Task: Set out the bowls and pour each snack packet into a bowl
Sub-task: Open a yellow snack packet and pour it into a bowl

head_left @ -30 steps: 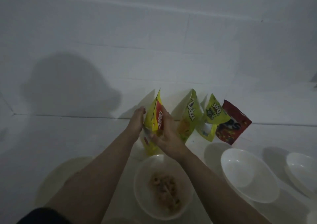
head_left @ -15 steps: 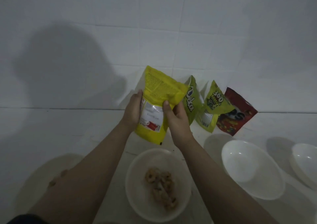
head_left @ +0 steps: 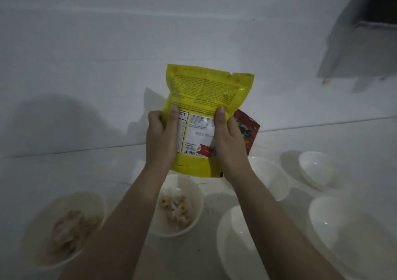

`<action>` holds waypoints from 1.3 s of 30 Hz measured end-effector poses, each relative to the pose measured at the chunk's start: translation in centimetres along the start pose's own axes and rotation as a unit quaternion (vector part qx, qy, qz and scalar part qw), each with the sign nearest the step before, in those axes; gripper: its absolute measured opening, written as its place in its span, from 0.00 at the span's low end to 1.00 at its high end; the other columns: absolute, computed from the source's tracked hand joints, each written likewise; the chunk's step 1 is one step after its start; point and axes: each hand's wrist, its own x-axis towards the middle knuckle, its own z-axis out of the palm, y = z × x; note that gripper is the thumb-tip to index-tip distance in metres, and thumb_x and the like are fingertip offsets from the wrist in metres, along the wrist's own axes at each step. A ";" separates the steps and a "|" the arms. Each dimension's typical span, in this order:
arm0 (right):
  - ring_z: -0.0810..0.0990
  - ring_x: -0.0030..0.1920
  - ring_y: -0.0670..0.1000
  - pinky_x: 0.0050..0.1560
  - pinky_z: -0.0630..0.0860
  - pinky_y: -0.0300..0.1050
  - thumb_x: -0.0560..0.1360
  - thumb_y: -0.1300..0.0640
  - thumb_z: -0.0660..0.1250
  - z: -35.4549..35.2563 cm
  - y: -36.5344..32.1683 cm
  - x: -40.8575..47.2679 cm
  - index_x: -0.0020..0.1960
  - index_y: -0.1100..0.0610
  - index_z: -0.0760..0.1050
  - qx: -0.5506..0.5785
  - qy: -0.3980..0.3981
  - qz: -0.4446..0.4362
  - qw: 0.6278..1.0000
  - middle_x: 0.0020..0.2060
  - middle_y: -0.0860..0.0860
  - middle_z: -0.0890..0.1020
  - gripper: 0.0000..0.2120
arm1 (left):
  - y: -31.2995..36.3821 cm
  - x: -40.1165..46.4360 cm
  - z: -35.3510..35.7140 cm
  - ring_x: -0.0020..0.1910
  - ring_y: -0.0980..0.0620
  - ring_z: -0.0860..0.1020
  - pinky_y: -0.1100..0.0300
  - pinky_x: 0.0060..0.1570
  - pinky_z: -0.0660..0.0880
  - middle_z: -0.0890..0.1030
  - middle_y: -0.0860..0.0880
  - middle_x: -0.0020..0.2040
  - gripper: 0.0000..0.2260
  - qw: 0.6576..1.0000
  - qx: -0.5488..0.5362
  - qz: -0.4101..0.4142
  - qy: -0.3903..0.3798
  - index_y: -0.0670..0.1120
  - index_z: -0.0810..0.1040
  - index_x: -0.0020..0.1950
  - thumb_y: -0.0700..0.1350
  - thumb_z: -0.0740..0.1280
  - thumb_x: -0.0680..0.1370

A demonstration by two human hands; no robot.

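On the near bench: two bowls filled, yellow packet up in both hands, not yet poured.
Near left, filled bowl [head_left: 64,226] blurred, contents pale and unclear; middle bowl [head_left: 178,206] holds ring-like snacks. Near right, empty bowl [head_left: 234,243] partly behind the right forearm, another empty bowl [head_left: 352,234] cut by the frame edge. Further back, two more empty bowls [head_left: 272,174] [head_left: 318,170]. Above them, left hand [head_left: 161,138] and right hand [head_left: 229,138] each grip a side of the yellow packet [head_left: 206,99], thumbs pressed on its back panel, fingers behind it unseen. Top looks sealed, hard to tell. Red packet [head_left: 249,131] mostly hidden behind it at the wall; any other packets not visible. Judged: roughly a third done.
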 end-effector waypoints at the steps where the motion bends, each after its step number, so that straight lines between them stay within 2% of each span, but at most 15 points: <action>1: 0.79 0.55 0.39 0.59 0.75 0.43 0.79 0.37 0.55 -1.7 -0.4 -0.7 0.59 0.42 0.74 -0.002 0.018 -0.004 1.000 0.53 0.38 0.81 0.16 | 0.9 -1.2 1.2 0.41 0.62 0.76 0.64 0.37 0.68 0.76 0.56 0.42 0.17 1.000 -0.008 0.005 -0.013 0.46 0.68 0.52 0.61 0.58 0.80; 6: 0.82 0.53 0.39 0.56 0.78 0.41 0.78 0.36 0.54 -10.9 -1.6 -4.0 0.61 0.45 0.76 -0.026 0.119 -0.018 0.992 0.53 0.41 0.84 0.21 | 4.6 -7.0 7.9 0.41 0.66 0.76 0.66 0.39 0.69 0.77 0.57 0.44 0.17 0.993 -0.058 0.035 -0.100 0.48 0.69 0.53 0.62 0.58 0.79; 10: 0.83 0.52 0.40 0.55 0.79 0.42 0.78 0.36 0.54 -19.0 -1.8 -6.5 0.61 0.46 0.76 -0.042 0.182 -0.029 0.982 0.52 0.41 0.84 0.21 | 7.3 -12.5 14.3 0.40 0.74 0.75 0.74 0.37 0.69 0.77 0.59 0.45 0.19 0.974 -0.109 0.043 -0.191 0.49 0.67 0.55 0.63 0.55 0.77; 14: 0.83 0.51 0.40 0.53 0.79 0.41 0.77 0.37 0.54 -27.6 -2.0 -8.7 0.58 0.44 0.75 -0.051 0.233 -0.043 0.970 0.50 0.40 0.85 0.18 | 10.0 -17.7 21.1 0.45 0.74 0.75 0.79 0.40 0.70 0.77 0.57 0.51 0.16 0.942 -0.131 0.065 -0.302 0.59 0.65 0.55 0.66 0.50 0.75; 16: 0.83 0.52 0.41 0.55 0.79 0.44 0.77 0.38 0.54 -31.7 -2.0 -9.4 0.58 0.44 0.75 -0.060 0.246 -0.051 0.966 0.52 0.41 0.84 0.18 | 11.1 -19.9 24.2 0.49 0.68 0.78 0.75 0.44 0.74 0.78 0.56 0.55 0.18 0.927 -0.145 0.067 -0.341 0.61 0.65 0.55 0.71 0.50 0.75; 18: 0.83 0.54 0.43 0.55 0.79 0.44 0.78 0.39 0.54 -35.8 -1.8 -10.0 0.61 0.46 0.74 -0.066 0.259 -0.058 0.962 0.54 0.42 0.84 0.19 | 12.2 -22.2 27.4 0.52 0.65 0.79 0.71 0.45 0.76 0.78 0.58 0.57 0.25 0.915 -0.151 0.077 -0.366 0.64 0.65 0.56 0.77 0.53 0.68; 22: 0.83 0.52 0.41 0.52 0.80 0.38 0.78 0.40 0.54 -42.9 -0.1 -11.1 0.62 0.46 0.74 -0.081 0.273 -0.053 0.957 0.53 0.41 0.84 0.18 | 12.6 -26.1 34.2 0.53 0.64 0.79 0.67 0.46 0.78 0.77 0.61 0.55 0.32 0.904 -0.136 0.070 -0.398 0.64 0.67 0.57 0.81 0.57 0.60; 24: 0.83 0.50 0.41 0.49 0.80 0.36 0.78 0.41 0.56 -45.7 1.3 -11.5 0.59 0.43 0.74 -0.090 0.279 -0.045 0.955 0.51 0.39 0.84 0.15 | 11.7 -27.9 37.2 0.60 0.57 0.77 0.56 0.55 0.78 0.78 0.54 0.60 0.39 0.915 -0.089 0.082 -0.386 0.57 0.69 0.66 0.81 0.54 0.63; 26: 0.83 0.48 0.39 0.45 0.78 0.33 0.79 0.43 0.56 -47.7 2.9 -11.8 0.58 0.43 0.73 -0.097 0.280 -0.041 0.954 0.48 0.36 0.84 0.12 | 10.7 -29.5 39.4 0.69 0.47 0.70 0.45 0.67 0.69 0.72 0.45 0.69 0.45 0.926 -0.010 0.067 -0.372 0.50 0.61 0.76 0.78 0.50 0.67; 28: 0.81 0.50 0.37 0.47 0.76 0.31 0.80 0.45 0.54 -49.1 4.6 -12.1 0.60 0.41 0.72 -0.096 0.262 -0.026 0.960 0.49 0.33 0.82 0.12 | 9.2 -30.7 41.2 0.69 0.44 0.69 0.43 0.68 0.67 0.70 0.42 0.69 0.42 0.927 0.023 0.030 -0.373 0.50 0.61 0.76 0.74 0.49 0.69; 30: 0.78 0.59 0.37 0.57 0.74 0.33 0.80 0.39 0.49 -49.9 6.5 -12.4 0.66 0.39 0.69 -0.089 0.221 0.005 0.971 0.57 0.32 0.79 0.18 | 8.2 -31.3 42.4 0.63 0.45 0.74 0.44 0.63 0.72 0.75 0.44 0.63 0.35 0.928 0.031 -0.003 -0.372 0.52 0.68 0.70 0.71 0.48 0.72; 33: 0.75 0.66 0.42 0.64 0.72 0.41 0.76 0.30 0.45 -50.5 8.8 -12.6 0.67 0.37 0.71 -0.026 0.185 0.061 0.980 0.63 0.39 0.77 0.27 | 8.0 -31.7 43.0 0.50 0.59 0.78 0.60 0.52 0.76 0.80 0.53 0.50 0.15 0.917 -0.029 -0.079 -0.390 0.54 0.76 0.54 0.55 0.51 0.83; 35: 0.76 0.64 0.44 0.62 0.73 0.44 0.77 0.32 0.46 -50.4 9.7 -12.6 0.61 0.43 0.75 0.020 0.195 0.075 0.978 0.59 0.40 0.80 0.26 | 8.2 -31.8 42.8 0.45 0.63 0.79 0.60 0.51 0.76 0.81 0.54 0.49 0.14 0.900 -0.084 -0.138 -0.404 0.54 0.77 0.50 0.47 0.52 0.84; 37: 0.78 0.61 0.45 0.62 0.74 0.48 0.78 0.36 0.49 -50.3 10.0 -12.4 0.56 0.45 0.77 0.042 0.201 0.080 0.975 0.55 0.40 0.81 0.22 | 8.4 -31.8 42.3 0.47 0.61 0.81 0.56 0.54 0.76 0.82 0.50 0.52 0.13 0.887 -0.132 -0.169 -0.408 0.51 0.78 0.55 0.51 0.55 0.83; 39: 0.78 0.61 0.45 0.64 0.74 0.52 0.80 0.40 0.50 -50.3 9.8 -11.9 0.54 0.45 0.77 0.027 0.197 0.071 0.977 0.54 0.41 0.81 0.19 | 8.6 -31.7 42.1 0.54 0.53 0.81 0.52 0.56 0.77 0.81 0.46 0.57 0.18 0.881 -0.156 -0.156 -0.418 0.49 0.77 0.60 0.60 0.59 0.79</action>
